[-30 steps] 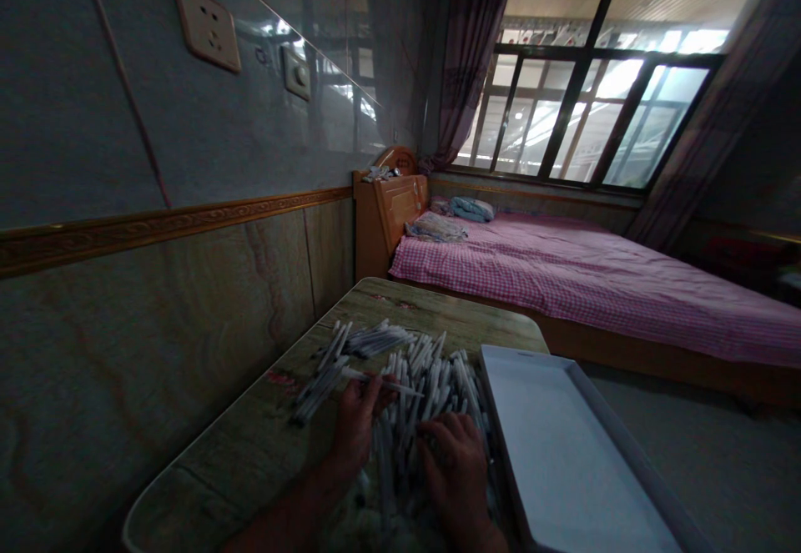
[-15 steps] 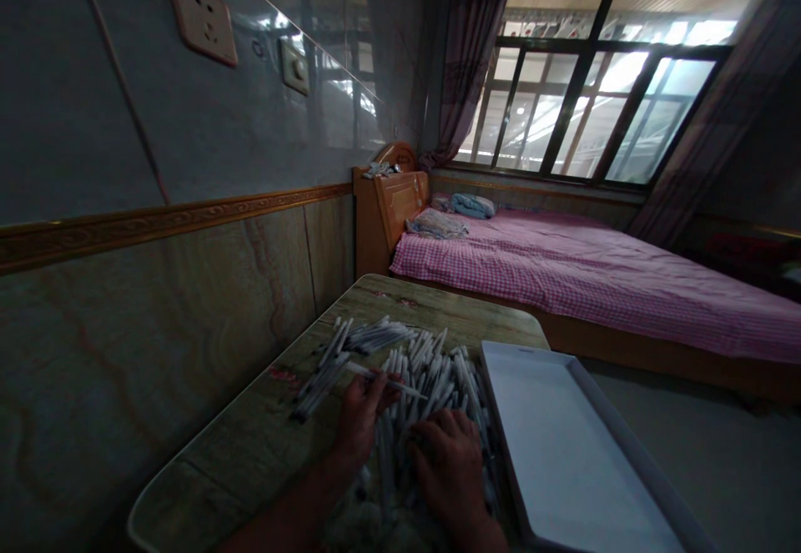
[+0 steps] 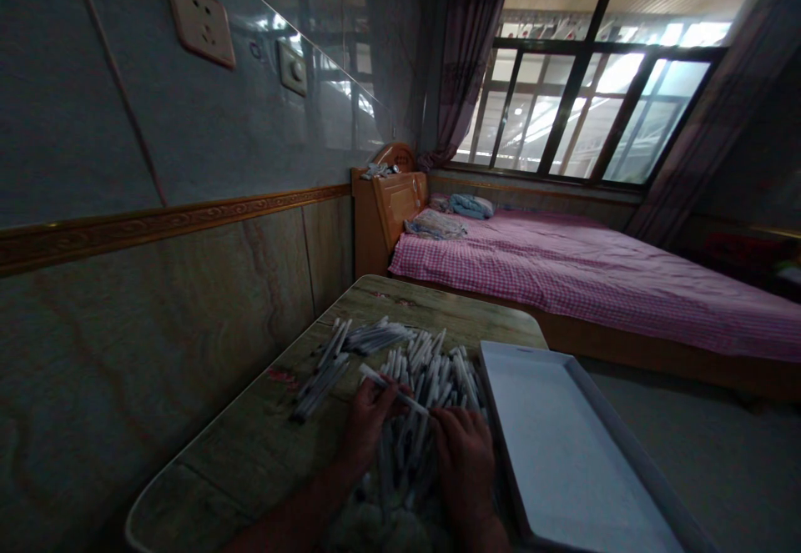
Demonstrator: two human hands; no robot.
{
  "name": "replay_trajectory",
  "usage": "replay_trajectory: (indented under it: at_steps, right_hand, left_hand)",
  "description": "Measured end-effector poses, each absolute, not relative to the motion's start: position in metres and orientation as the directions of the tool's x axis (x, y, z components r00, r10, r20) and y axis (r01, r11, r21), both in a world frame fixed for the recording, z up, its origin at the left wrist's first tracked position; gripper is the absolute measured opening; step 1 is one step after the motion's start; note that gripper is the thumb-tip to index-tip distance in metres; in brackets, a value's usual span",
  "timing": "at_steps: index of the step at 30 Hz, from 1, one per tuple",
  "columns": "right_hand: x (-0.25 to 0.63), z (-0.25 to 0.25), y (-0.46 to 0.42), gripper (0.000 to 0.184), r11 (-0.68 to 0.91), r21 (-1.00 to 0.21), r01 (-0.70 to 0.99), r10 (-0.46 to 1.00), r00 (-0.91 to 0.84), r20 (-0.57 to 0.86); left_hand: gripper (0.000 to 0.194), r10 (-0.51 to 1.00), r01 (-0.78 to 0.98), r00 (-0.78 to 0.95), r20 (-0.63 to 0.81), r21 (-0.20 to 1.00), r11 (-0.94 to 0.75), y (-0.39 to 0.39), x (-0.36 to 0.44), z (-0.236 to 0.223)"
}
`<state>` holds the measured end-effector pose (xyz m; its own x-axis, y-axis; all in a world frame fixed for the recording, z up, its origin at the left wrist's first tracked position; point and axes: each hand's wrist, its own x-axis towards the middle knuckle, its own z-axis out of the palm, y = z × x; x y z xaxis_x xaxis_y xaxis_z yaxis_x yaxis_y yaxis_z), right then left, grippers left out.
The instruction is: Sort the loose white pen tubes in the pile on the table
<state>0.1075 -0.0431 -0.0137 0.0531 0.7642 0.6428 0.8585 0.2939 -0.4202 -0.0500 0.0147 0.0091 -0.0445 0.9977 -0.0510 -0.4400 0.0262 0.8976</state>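
My left hand (image 3: 368,411) pinches a slim whitish pen (image 3: 394,390) between thumb and fingers, tilted down to the right above a heap of similar pens (image 3: 438,374). At the pen's lower right end are the closed fingertips of my right hand (image 3: 464,457). Whatever small thing those fingers grip is hidden by them. To the left of the heap lies a separate row of pens with dark ends (image 3: 320,388). Behind it is another bundle of pens (image 3: 379,334).
The pens lie on a rounded-corner table (image 3: 250,444) with a wood-like top. A shallow white tray (image 3: 563,444) sits along its right side. A tiled wall (image 3: 188,328) runs close on the left. Beyond the table stands a bed (image 3: 531,261) with a pink checked sheet.
My right hand has risen from the heap and moved right, its fingertips now at the pen's end. The pen in my left hand has shifted slightly right and tilts more steeply.
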Motion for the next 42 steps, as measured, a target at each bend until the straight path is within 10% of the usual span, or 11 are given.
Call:
replay_trajectory:
  at_steps: [24, 42]
  right_hand:
    - [0.12, -0.016, -0.038, 0.017, 0.112, -0.382, 0.917, 0.738, 0.181, 0.65]
    - [0.109, -0.004, -0.047, 0.03, 0.232, -0.312, 0.921, 0.755, 0.031, 0.655]
  left_hand:
    - [0.042, 0.896, -0.616, -0.431, -0.107, 0.76, -0.205, 0.053, -0.088, 0.005]
    - [0.039, 0.976, -0.401, -0.217, 0.011, 0.911, -0.099, 0.029, -0.064, 0.007]
